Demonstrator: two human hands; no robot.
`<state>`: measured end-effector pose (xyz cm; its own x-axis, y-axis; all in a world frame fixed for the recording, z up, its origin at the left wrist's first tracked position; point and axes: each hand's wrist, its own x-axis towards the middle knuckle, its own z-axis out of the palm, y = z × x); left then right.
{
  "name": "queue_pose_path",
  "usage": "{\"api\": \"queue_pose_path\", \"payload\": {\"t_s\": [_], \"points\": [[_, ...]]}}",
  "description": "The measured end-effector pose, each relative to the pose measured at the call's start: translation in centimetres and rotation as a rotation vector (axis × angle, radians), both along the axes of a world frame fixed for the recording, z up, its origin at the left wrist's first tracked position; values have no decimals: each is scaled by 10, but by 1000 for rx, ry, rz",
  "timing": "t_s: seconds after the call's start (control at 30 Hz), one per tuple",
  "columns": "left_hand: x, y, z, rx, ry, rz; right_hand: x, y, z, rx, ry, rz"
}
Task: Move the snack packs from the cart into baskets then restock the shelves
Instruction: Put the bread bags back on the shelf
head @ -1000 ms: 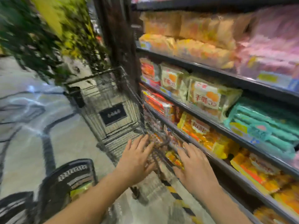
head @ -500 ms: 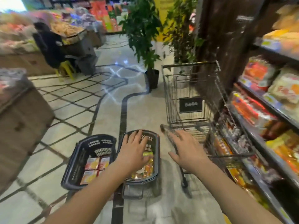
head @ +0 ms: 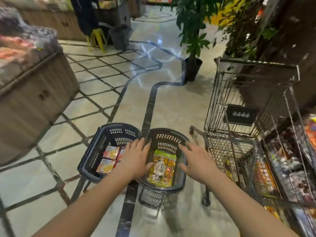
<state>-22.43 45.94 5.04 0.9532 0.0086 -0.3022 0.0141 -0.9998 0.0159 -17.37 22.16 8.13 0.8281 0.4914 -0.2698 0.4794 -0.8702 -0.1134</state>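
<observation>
left hand (head: pixel 136 156), right hand (head: pixel 196 159) spread, empty over green-yellow plastic snack pack (head: pixel 162 166) in dark slotted plastic basket (head: pixel 168 132); best laid flat.

the two baskets (head: pixel 109 134) near me are dark plastic with holes. the snack packs (head: pixel 162 165) are shiny plastic. the cart (head: pixel 253 106) on my right is thin metal wire. the floor (head: pixel 171 103) is smooth and shiny. the far left counter (head: pixel 37 93) looks like wood.

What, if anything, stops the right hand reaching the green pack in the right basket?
Probably nothing, so yes. The right hand hovers open at the rim of the right basket, which is open-topped, and the green pack lies uppermost. The left hand is only at its left edge.
</observation>
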Motion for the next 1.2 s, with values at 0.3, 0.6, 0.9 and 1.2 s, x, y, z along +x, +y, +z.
{"api": "queue_pose_path", "payload": {"t_s": [0.3, 0.6, 0.9, 1.2], "points": [[81, 2, -61, -7, 93, 193, 144, 21, -67, -134, 84, 244], [141, -27, -170, -254, 246, 556, 276, 50, -178, -267, 242, 445], [173, -44, -347, -510, 348, 923, 337, 75, -354, -396, 367, 520], [190, -66, -533, -770, 444, 1476, 360, 92, -525, -441, 398, 596]]}}
